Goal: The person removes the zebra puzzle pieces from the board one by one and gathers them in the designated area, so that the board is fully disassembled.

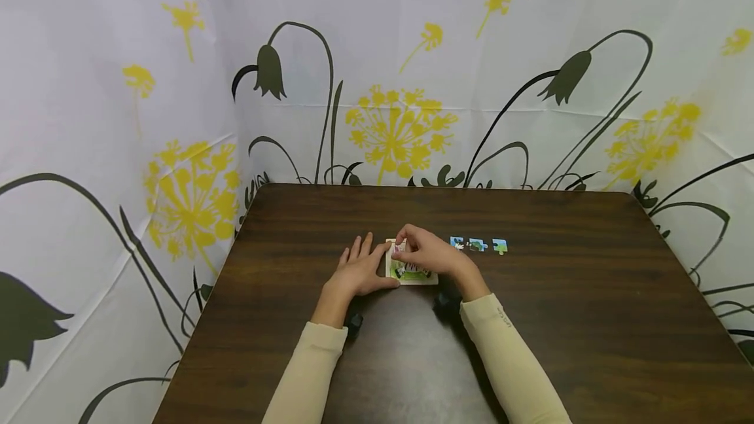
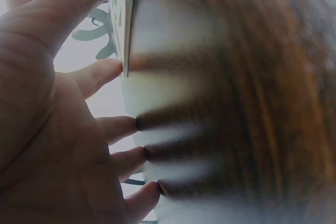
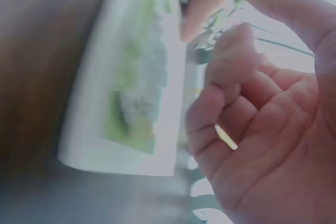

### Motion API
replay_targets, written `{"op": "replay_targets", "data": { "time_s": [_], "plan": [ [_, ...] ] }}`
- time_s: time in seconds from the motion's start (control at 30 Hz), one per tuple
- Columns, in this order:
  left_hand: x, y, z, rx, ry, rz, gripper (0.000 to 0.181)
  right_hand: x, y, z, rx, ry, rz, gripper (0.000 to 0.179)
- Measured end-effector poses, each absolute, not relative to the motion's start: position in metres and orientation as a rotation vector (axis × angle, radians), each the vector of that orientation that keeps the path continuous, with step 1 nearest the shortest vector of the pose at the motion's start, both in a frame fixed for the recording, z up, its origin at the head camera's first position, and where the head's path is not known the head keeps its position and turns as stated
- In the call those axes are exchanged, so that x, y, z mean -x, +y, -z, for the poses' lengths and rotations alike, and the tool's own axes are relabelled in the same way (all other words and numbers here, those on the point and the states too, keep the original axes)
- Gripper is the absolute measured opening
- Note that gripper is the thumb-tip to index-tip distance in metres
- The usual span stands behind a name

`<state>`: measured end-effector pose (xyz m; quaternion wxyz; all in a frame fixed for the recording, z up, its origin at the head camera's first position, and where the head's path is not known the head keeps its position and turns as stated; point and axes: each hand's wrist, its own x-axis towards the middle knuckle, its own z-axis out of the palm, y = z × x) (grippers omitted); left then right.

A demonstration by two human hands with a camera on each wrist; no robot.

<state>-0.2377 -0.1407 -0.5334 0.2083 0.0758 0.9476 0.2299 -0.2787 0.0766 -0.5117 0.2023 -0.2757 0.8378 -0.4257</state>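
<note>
A small puzzle board (image 1: 419, 281) with a pale frame and a green picture lies on the table. My left hand (image 1: 358, 275) is spread flat at its left side, thumb and index fingertip touching the edge and the other fingertips on the tabletop. Over the board's upper part is my right hand (image 1: 432, 252), fingers curled. In the right wrist view, thumb and index finger (image 3: 236, 51) stand apart with nothing visible between them. A pale sliver shows among the curled fingers; whether it is a piece or a gap is unclear.
Three loose blue-and-green puzzle pieces, the left one (image 1: 456, 243), the middle one (image 1: 477, 245) and the right one (image 1: 500, 246), lie right of the board. The dark wooden table (image 1: 589, 319) meets a flower-printed white curtain (image 1: 377, 51) behind and at the sides.
</note>
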Motion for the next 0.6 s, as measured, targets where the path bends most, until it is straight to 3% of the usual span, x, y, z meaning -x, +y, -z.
{"op": "replay_targets", "data": {
  "time_s": [0.23,0.6],
  "plan": [
    [0.231,-0.142,0.527,-0.221,2.643,-0.634,0.097,0.268,0.089,0.485,0.791,2.385,1.261,0.031],
    [0.226,-0.138,0.515,-0.231,2.668,-0.648,0.096,0.257,0.15,0.486,0.568,2.562,0.969,0.031]
  ]
}}
